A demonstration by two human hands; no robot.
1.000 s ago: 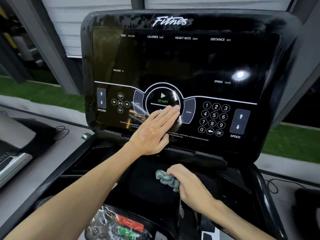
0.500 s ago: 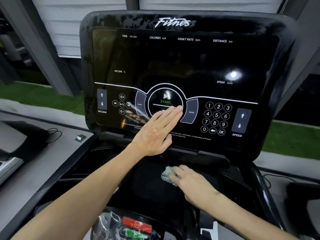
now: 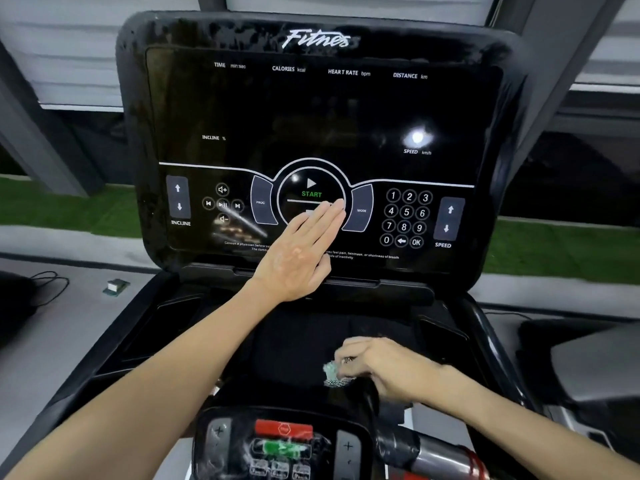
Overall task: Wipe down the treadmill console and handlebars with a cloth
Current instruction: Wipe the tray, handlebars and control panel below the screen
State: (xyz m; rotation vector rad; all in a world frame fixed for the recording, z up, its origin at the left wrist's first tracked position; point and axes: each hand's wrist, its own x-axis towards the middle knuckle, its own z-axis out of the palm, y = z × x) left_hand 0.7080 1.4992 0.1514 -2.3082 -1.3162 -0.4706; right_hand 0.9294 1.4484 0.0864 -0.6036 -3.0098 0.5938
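Cloth (image 3: 331, 374), mostly hidden, gripped in blurred right hand (image 3: 377, 365); left hand (image 3: 298, 258) flat, fingers straight, on console (image 3: 311, 109).

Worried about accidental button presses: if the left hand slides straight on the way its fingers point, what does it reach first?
Probably the MODE button: the left hand lies flat on the console, fingertips at the START button's right edge, aimed up and right.

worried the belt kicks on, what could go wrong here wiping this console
The left hand lies flat on the console, fingertips at the START button; a press might set it running. The bare palm may also smear its glossy surface. The right hand grips only a small bunched cloth, so passes may cover little.
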